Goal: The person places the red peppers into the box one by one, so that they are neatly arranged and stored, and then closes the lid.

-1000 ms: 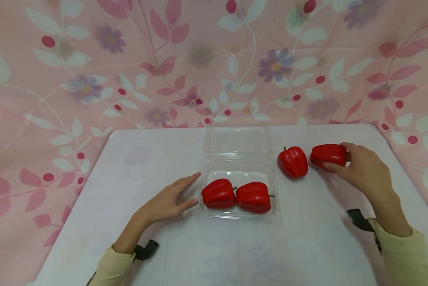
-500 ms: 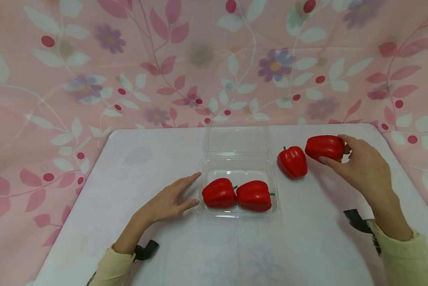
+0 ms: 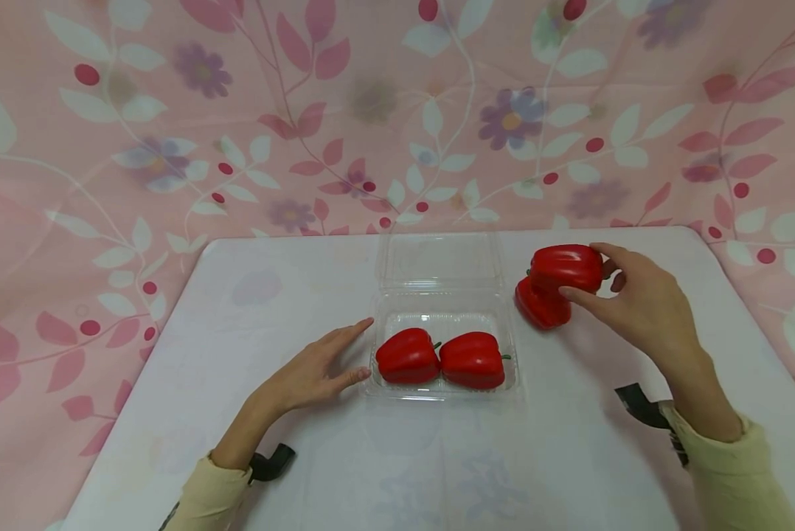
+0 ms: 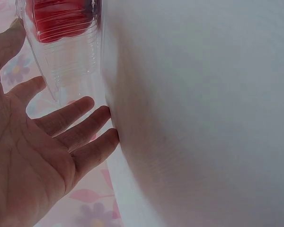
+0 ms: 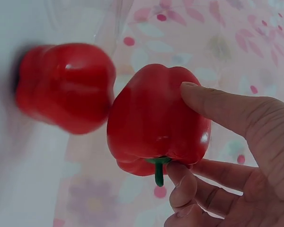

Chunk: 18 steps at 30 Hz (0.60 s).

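Over on the far left, a pale yellow sleeve (image 3: 214, 483) with a black piece (image 3: 273, 463) at the cuff leads up to the left hand (image 3: 311, 375), fingers extended and relaxed, gripping nothing, thumb and forefinger right at the left edge of the clear container (image 3: 445, 304); whether they actually touch it is hard to call. That container sits on the white table (image 3: 291, 280), its lid (image 3: 440, 262) folded back on the far side, away from the person. Inside, side by side along the near edge, it's a red pepper on the left (image 3: 407, 355) and a second red pepper (image 3: 472, 360) close against it, both lying on their sides with green stems to the right. Just right of the container, a third red pepper (image 3: 545, 306) lies on the table, half hidden. And here's the held pepper (image 3: 566, 267), up above the table and in front of that third one in the head view; contact between the two, can't tell! The right hand (image 3: 646, 302) has it between thumb and fingertips, and the right wrist view shows the green stem on the side near the fingers. Behind everything, pink floral cloth (image 3: 371, 103).
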### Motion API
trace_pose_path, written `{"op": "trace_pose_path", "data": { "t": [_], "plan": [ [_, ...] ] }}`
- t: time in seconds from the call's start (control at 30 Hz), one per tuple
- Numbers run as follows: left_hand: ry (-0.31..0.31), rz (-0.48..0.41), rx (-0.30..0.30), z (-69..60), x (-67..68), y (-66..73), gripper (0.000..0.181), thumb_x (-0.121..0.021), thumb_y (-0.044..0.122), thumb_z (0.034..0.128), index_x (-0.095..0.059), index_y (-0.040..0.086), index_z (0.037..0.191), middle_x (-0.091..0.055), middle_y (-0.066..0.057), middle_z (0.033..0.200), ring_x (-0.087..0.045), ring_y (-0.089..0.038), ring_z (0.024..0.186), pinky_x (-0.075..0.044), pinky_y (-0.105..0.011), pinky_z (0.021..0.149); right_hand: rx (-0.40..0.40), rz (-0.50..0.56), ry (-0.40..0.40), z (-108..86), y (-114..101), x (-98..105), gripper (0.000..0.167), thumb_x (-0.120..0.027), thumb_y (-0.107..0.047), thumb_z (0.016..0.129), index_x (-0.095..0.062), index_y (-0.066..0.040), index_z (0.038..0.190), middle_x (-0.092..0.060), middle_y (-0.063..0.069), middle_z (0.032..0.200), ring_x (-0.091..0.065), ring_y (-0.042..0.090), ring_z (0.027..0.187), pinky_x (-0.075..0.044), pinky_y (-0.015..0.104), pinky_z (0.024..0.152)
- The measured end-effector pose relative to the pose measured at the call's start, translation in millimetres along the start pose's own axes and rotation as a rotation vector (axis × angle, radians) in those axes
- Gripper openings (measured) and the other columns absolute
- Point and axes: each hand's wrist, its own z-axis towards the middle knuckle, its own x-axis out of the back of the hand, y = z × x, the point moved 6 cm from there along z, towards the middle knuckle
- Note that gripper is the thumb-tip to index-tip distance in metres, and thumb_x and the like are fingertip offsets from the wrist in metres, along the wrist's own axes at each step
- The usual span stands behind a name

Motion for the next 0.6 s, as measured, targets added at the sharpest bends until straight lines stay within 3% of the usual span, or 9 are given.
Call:
{"op": "trace_pose_path", "data": {
  "t": [0.2,0.6],
  "plan": [
    [0.002,0.001,-0.003,-0.3,-0.3,1.0,0.078,-0.058,0.062,0.09,-0.027,0.036,0.156,-0.039,0.001,0.153,-0.038,-0.023,0.138,-0.042,-0.058,0.102,0.037,0.056,-0.026,1.8,-18,-8,0.075,-0.082,-0.045,0.078,-0.054,-0.008,0.138,-0.062,0.013,0.101,-0.054,0.03,0.087,-0.045,0.035,0.055],
    [0.005,0.002,0.007,-0.1,-1.2,-0.4,0.077,-0.058,0.063,0.0895,-0.024,0.041,0.156,-0.039,0.003,0.153,-0.038,-0.022,0.139,-0.042,-0.058,0.101,0.095,0.106,-0.069,6.5,-53,-25,0.07,-0.081,-0.048,0.078,-0.058,-0.013,0.134,-0.065,0.007,0.097,-0.059,0.025,0.084,-0.049,0.036,0.062]
  ]
}}
